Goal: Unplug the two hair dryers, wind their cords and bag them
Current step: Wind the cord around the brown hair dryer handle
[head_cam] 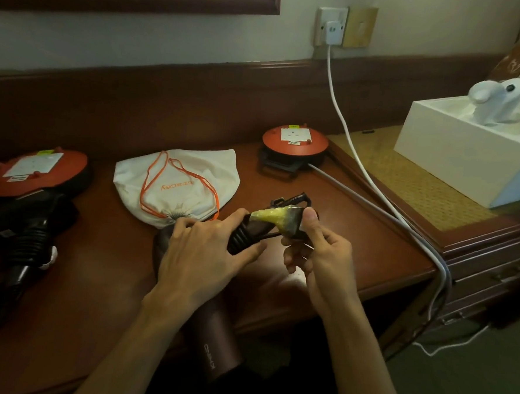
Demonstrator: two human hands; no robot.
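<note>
A dark brown hair dryer [221,356] lies on the wooden desk [94,293] under my forearms. My left hand [202,251] grips its ribbed black cord collar [242,237]. My right hand [316,252] pinches the cord end, a black plug wrapped in yellowish tape [277,217], held above the desk. A second dark hair dryer [20,261] with a ribbed hose lies at the left, below an orange socket reel [35,169]. A white drawstring bag [177,182] with orange cords lies behind my hands.
Another orange socket reel [295,141] stands at the desk's back right, its grey cable [373,210] running off the edge. A white cable [345,123] hangs from a wall plug [332,32]. A white box [468,154] holding a white figure sits on the side cabinet.
</note>
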